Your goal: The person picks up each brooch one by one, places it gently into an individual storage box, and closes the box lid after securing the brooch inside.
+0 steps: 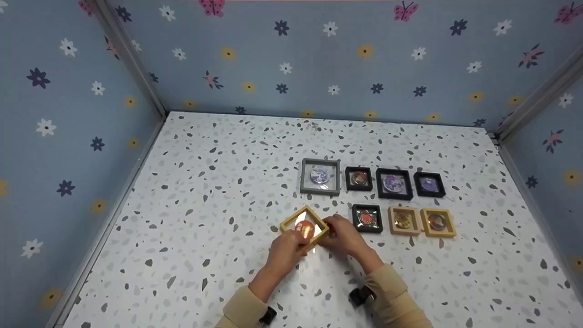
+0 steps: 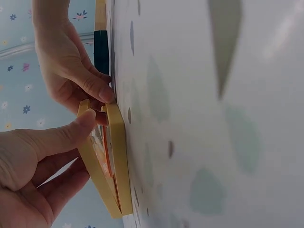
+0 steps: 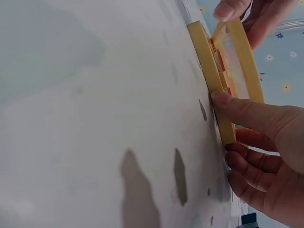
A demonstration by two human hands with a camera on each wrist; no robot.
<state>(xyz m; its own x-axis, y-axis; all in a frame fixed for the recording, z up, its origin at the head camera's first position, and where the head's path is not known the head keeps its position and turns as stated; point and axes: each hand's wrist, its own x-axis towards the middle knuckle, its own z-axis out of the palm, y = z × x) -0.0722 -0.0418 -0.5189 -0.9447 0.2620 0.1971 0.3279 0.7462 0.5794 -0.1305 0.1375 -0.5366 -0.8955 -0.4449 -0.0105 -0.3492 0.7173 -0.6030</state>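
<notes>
A yellow square display case (image 1: pixel 317 217) with clear film and a red-orange disc (image 1: pixel 304 229) inside is in both hands, low over the speckled table. Its two halves stand apart in a narrow V, shown edge-on in the wrist views. My left hand (image 1: pixel 283 253) pinches the upper half (image 2: pixel 97 175), thumb on its face and fingers behind. At the other side, my right hand (image 1: pixel 346 238) grips the lower half (image 3: pixel 209 66) near a corner, its thumb (image 3: pixel 237 107) on the outer rim. The disc lies between the halves, partly hidden by the left thumb in the head view.
Right of the hands lie two rows of display cases: a grey case (image 1: pixel 302 177), several black cases (image 1: pixel 394 197), a tan case (image 1: pixel 404 233) and another yellow case (image 1: pixel 440 235). Patterned blue panels (image 1: pixel 309 59) border the table (image 1: pixel 205 182) at the back and sides.
</notes>
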